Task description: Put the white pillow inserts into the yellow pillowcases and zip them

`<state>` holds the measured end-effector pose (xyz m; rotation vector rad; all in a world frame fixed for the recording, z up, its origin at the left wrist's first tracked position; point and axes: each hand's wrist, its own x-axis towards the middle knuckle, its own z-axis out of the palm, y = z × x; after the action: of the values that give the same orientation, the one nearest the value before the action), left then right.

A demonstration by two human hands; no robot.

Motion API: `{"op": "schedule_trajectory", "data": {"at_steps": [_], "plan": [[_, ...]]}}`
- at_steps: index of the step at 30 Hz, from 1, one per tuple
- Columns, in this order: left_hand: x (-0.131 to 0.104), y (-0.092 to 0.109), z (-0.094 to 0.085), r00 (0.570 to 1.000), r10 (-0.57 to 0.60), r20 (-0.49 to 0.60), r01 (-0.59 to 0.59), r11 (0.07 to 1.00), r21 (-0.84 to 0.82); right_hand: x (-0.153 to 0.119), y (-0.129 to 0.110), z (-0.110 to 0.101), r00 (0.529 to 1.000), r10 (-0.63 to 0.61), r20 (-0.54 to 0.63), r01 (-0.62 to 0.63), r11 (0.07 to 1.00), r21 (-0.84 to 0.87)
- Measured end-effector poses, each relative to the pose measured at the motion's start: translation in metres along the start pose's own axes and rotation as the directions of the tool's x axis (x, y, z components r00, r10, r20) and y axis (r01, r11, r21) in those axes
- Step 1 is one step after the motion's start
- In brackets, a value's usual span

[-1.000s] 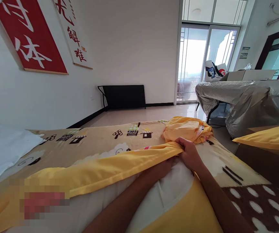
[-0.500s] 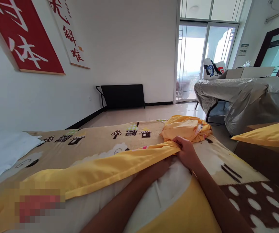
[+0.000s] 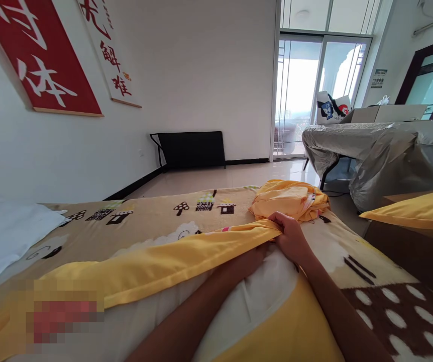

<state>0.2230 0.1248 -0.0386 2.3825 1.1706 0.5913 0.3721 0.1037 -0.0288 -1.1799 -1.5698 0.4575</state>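
Yellow cloth [image 3: 171, 259] stretches in a long fold across the patterned blanket [image 3: 235, 198], from the lower left to the right hand [image 3: 291, 236], whose fingers and thumb are closed on its far end. The left hand [image 3: 258, 253] reaches under the fold's edge, over white fabric [image 3: 250, 301]; its fingers are hidden, so I cannot tell its grip. An orange bundle [image 3: 282, 201] lies on the blanket just beyond the right hand.

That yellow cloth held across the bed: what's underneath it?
White fabric emerges from under the yellow cloth, and the left hand reaches in beneath its edge. That hand's fingers, and anything they may touch, are covered.
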Motion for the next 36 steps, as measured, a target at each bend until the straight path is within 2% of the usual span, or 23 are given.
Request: {"op": "schedule_trajectory", "data": {"at_steps": [3, 10, 16, 24, 30, 36], "plan": [[0.0001, 0.0035, -0.0021, 0.999, -0.016, 0.04, 0.015, 1.0, 0.013, 0.0002, 0.0013, 0.0004, 1.0, -0.002, 0.007, 0.002, 1.0, 0.001], [-0.0005, 0.0016, -0.001, 0.999, 0.006, 0.035, -0.007, 1.0, 0.025, 0.0001, 0.001, 0.0005, 1.0, 0.014, 0.001, -0.014, 1.0, 0.003], [0.0014, -0.0013, 0.0002, 0.999, -0.041, 0.035, 0.041, 0.999, 0.018, 0.0003, -0.0003, 0.0003, 1.0, 0.011, 0.006, -0.011, 1.0, 0.005], [-0.0005, 0.0017, -0.0027, 0.998, -0.043, 0.051, 0.041, 0.999, 0.023, -0.0003, -0.0002, 0.0007, 1.0, 0.015, 0.003, -0.015, 1.0, 0.01], [0.0012, -0.0026, 0.0, 0.999, -0.015, 0.04, 0.013, 0.998, 0.054, -0.0001, -0.0008, 0.0007, 1.0, 0.014, 0.0, -0.014, 1.0, -0.004], [0.0014, 0.0012, -0.0012, 1.0, 0.027, 0.014, -0.029, 0.992, 0.124, 0.0001, -0.0002, 0.0004, 1.0, 0.007, -0.005, -0.007, 1.0, -0.015]]}}
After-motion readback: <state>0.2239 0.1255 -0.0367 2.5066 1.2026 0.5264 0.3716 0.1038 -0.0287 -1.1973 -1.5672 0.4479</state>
